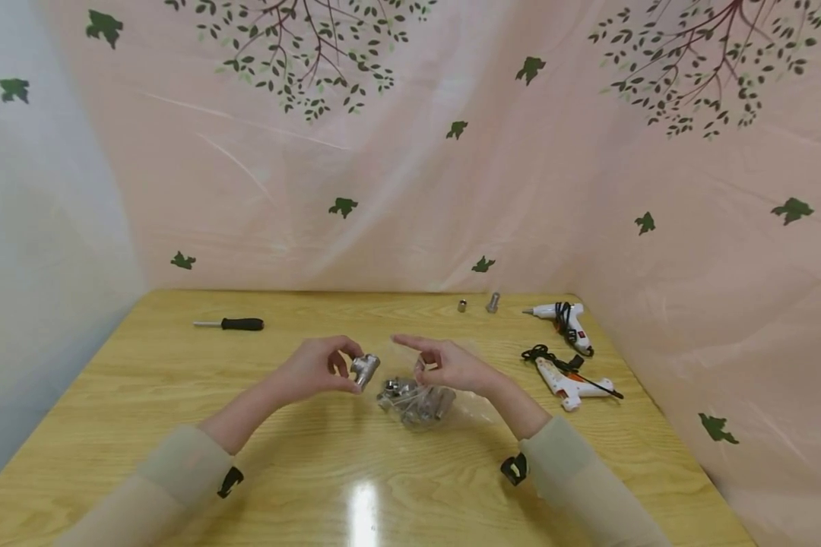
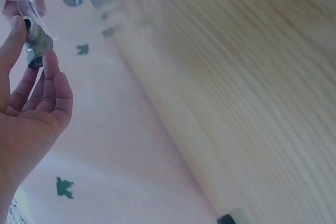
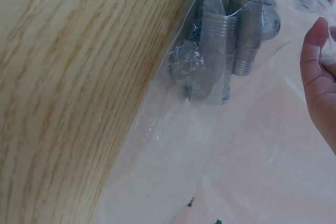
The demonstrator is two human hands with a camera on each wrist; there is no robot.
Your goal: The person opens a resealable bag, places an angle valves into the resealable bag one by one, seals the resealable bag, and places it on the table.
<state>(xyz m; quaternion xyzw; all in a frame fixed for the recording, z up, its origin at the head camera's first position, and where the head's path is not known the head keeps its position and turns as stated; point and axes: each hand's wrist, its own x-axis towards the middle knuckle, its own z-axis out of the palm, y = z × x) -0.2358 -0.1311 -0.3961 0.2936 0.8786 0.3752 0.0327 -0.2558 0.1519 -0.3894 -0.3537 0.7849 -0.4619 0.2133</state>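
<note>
My left hand (image 1: 315, 368) pinches a small metal pipe fitting (image 1: 365, 370) between thumb and fingers, just above the wooden table (image 1: 178, 395); the same elbow-shaped fitting (image 2: 37, 43) shows at my fingertips in the left wrist view. My right hand (image 1: 445, 365) hovers over a clear plastic bag (image 1: 417, 403) of several metal threaded fittings and holds the bag's edge. In the right wrist view the bag (image 3: 220, 77) hangs beside my right hand (image 3: 320, 72), the threaded fittings (image 3: 241, 40) visible through the plastic.
A black-handled screwdriver (image 1: 232, 324) lies at the far left. Two small metal pieces (image 1: 479, 305) stand near the back edge. Two white glue guns (image 1: 568, 353) with black cords lie at the right. A pink leaf-patterned curtain encloses the table.
</note>
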